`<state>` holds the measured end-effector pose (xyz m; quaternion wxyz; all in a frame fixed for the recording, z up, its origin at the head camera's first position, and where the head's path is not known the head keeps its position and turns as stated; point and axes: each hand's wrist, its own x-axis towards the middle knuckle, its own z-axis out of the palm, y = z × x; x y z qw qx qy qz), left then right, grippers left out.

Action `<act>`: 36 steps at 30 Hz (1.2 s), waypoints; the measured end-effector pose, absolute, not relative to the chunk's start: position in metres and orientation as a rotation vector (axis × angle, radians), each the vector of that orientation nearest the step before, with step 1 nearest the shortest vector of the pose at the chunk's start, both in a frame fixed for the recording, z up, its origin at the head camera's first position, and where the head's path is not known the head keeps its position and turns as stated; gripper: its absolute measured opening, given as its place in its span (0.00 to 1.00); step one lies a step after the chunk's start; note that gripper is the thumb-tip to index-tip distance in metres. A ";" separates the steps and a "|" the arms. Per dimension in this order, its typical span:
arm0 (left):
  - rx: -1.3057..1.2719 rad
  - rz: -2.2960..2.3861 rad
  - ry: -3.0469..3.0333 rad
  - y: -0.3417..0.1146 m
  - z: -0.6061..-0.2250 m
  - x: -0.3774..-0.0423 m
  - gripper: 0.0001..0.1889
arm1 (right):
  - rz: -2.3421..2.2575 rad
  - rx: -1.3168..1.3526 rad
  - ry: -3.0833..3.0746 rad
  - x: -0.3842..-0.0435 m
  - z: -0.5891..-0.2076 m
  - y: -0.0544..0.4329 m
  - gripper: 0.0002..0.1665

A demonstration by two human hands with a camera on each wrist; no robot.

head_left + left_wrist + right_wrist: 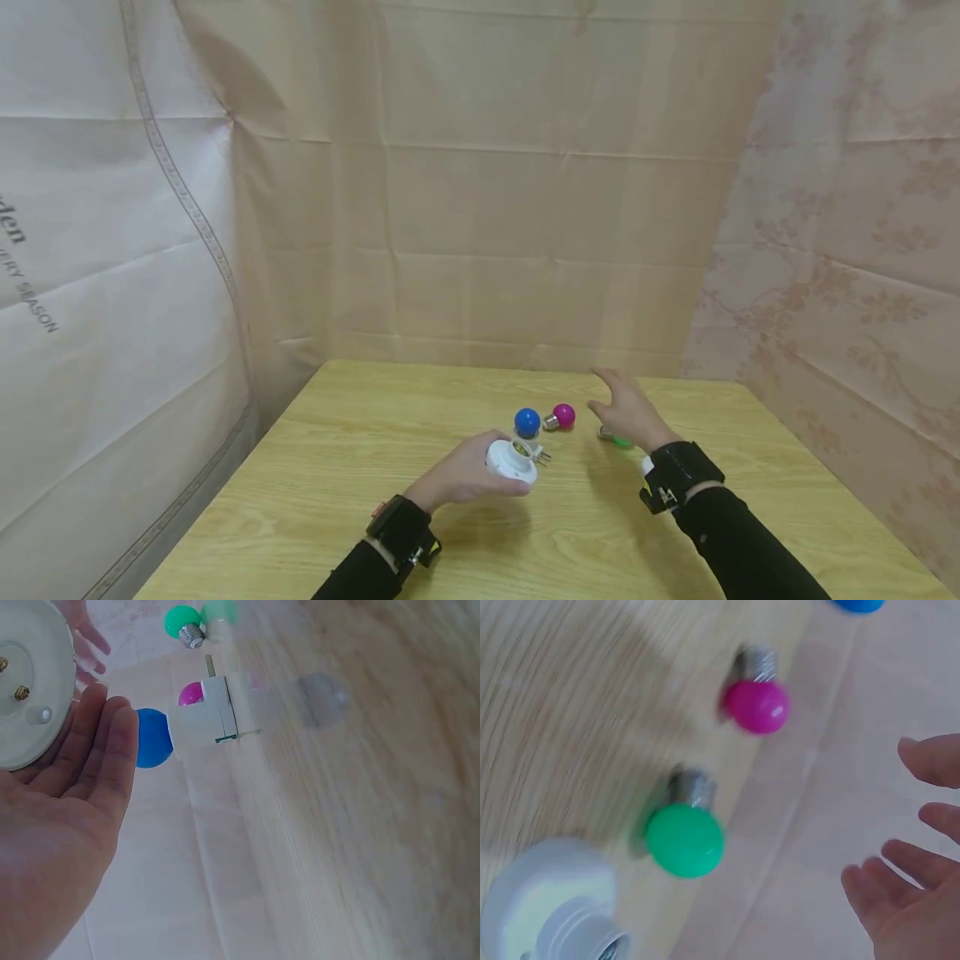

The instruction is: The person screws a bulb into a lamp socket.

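- White socket (510, 465) is being gripped by left hand (467, 473), lower centre, head view.
- Right hand (633, 417) is being held fingers apart near green bulb (621, 442) on counter (375, 433), right of centre.

Head view forward and down over table (360, 425), wrist views close and tilted, both sharing green bulb (685, 840)

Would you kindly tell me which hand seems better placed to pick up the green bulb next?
Probably the right hand: it is open, holds nothing, and partly covers the green bulb in the head view. The left hand grips a white lamp socket, farther away.
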<state>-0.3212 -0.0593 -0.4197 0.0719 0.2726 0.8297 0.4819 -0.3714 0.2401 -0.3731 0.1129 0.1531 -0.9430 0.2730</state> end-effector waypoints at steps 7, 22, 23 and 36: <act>0.806 1.451 2.501 -0.058 -0.420 -0.321 0.32 | 0.548 0.398 -2.942 -0.384 -0.383 0.256 0.42; 0.821 1.455 2.495 -0.058 -0.423 -0.320 0.31 | 0.319 0.403 -3.178 -0.388 -0.415 0.264 0.26; 0.820 1.452 2.497 -0.058 -0.423 -0.320 0.31 | 0.311 0.416 -3.159 -0.387 -0.416 0.264 0.23; 0.816 1.415 2.543 -0.060 -0.424 -0.321 0.33 | 0.760 0.373 -2.922 -0.388 -0.412 0.248 0.28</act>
